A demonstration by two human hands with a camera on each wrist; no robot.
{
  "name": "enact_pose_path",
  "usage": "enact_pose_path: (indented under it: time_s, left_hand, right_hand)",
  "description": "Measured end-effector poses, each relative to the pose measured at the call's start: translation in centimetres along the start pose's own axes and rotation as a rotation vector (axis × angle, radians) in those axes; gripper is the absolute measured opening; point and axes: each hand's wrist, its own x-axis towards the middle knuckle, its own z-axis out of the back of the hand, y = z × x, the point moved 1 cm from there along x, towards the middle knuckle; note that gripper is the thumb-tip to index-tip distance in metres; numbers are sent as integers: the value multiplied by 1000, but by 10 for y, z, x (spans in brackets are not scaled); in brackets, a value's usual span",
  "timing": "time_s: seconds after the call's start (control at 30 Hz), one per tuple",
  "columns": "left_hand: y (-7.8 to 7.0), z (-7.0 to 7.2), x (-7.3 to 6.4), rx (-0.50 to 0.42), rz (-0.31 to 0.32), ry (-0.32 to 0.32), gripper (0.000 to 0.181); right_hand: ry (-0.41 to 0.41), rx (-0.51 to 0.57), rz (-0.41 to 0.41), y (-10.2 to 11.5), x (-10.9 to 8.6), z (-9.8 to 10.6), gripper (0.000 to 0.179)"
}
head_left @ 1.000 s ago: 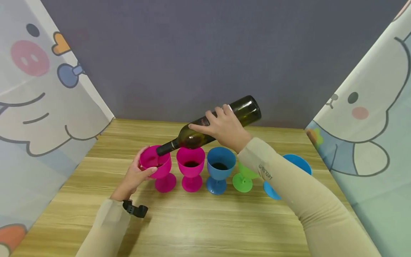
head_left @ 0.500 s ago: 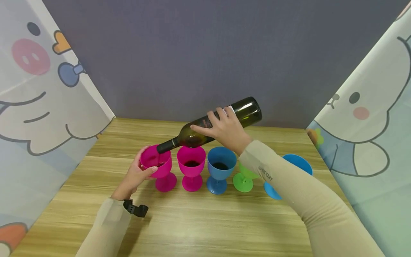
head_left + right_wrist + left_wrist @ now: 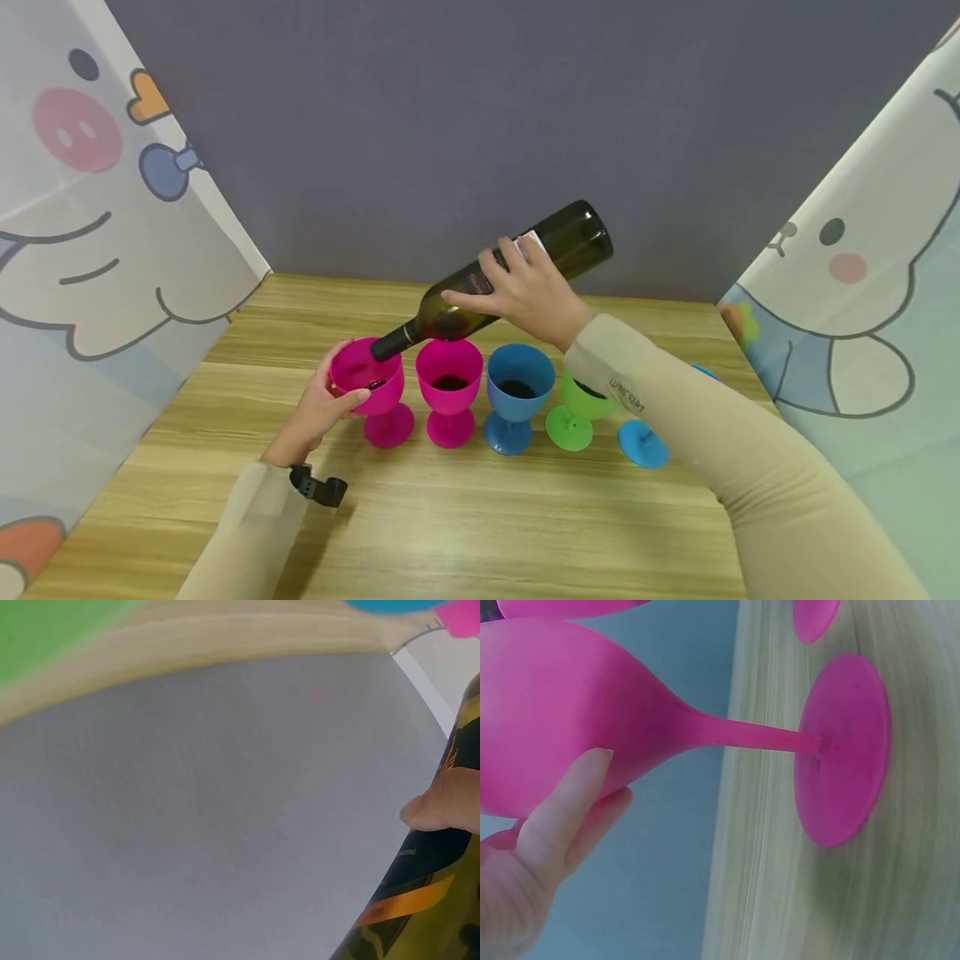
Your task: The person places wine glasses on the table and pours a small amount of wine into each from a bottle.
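Note:
In the head view my left hand (image 3: 315, 412) holds the bowl of the leftmost pink goblet (image 3: 384, 398), whose base is on the table. Some dark liquid with bubbles lies in that bowl. My right hand (image 3: 528, 292) grips a dark green wine bottle (image 3: 438, 315) round its body. The bottle slants neck-down to the left, its mouth just inside the pink rim. Up close in the left wrist view, fingers (image 3: 562, 810) lie along the underside of the goblet bowl. From the right wrist, a thumb (image 3: 448, 801) presses on the bottle's label.
Rightward in a row stand a second pink goblet (image 3: 450, 404), a blue goblet (image 3: 512, 408) and a green goblet (image 3: 581, 406), each with dark liquid inside. My right sleeve (image 3: 697, 433) hides most of another blue goblet (image 3: 643, 444). A grey wall (image 3: 450, 125) rises behind the wooden table (image 3: 480, 525).
The bottle's base end has risen, so it tilts more steeply, its mouth still at the leftmost goblet. My right forearm has shifted, covering more of the far-right blue goblet. The left hand stays put.

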Motion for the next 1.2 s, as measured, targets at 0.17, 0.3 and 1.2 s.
enact_pose_path:
  time_s: [0.17, 0.3, 1.2]
  left_hand:
    - [0, -1, -2, -2, 0, -2, 77]
    - [-2, -2, -4, 0, 9, -3, 77]
    - [-9, 0, -4, 9, 34, 10, 77]
  right_hand:
    - [44, -10, 42, -6, 5, 6, 70]
    - [71, -23, 67, -9, 9, 11, 71]
    - [173, -170, 164, -21, 34, 26, 83]
